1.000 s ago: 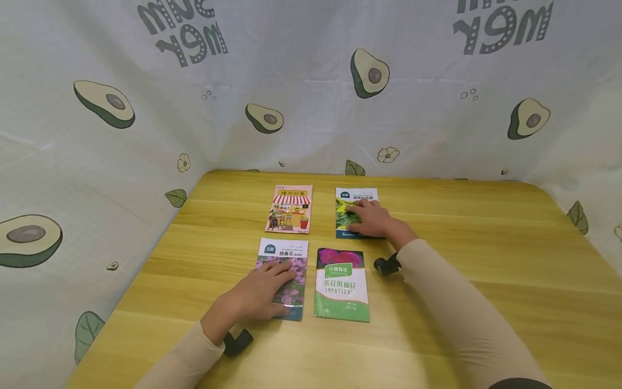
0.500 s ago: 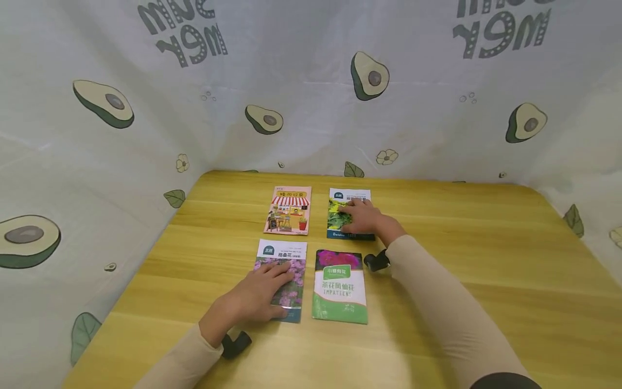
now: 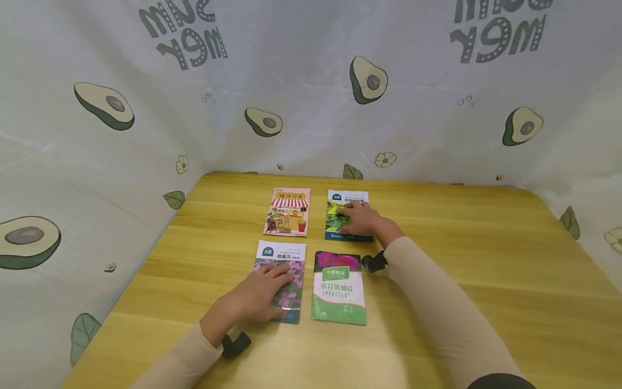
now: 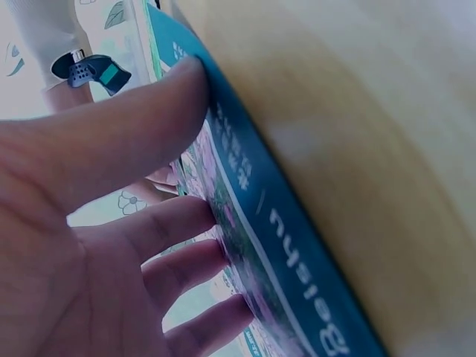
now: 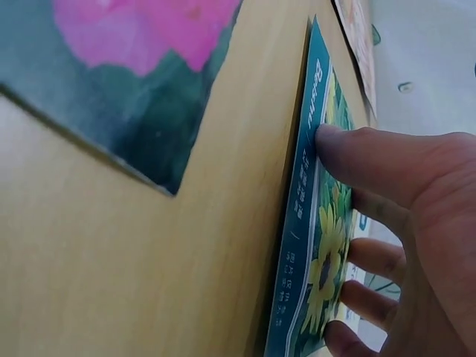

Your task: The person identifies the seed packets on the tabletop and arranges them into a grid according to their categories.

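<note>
My left hand (image 3: 257, 294) rests spread on a seed packet with purple flowers (image 3: 295, 286) at the near left; in the left wrist view its thumb and fingertips touch the packet's face by the blue "Beishu" band (image 4: 297, 253). Farther back, my right hand (image 3: 363, 220) lies on a seed packet with yellow flowers (image 3: 335, 216). The right wrist view has thumb and fingertips pressing on that packet's printed front (image 5: 327, 245). Between the hands and nearer to me lies a green and white impatiens seed packet (image 3: 338, 292). A pink seed packet with a shop-front picture (image 3: 288, 212) lies at the back left.
The packets lie in two rows on a yellow wooden table (image 3: 461, 232). Behind it hangs a white curtain (image 3: 311, 65) printed with avocados, leaves and lettering. A black wrist-worn device (image 3: 235, 346) is at the left wrist, another (image 3: 374, 263) at the right.
The right hand has slid the yellow-flower packet left, closer to the pink one, mostly in the first half second. The left hand stays on the purple-flower packet.
</note>
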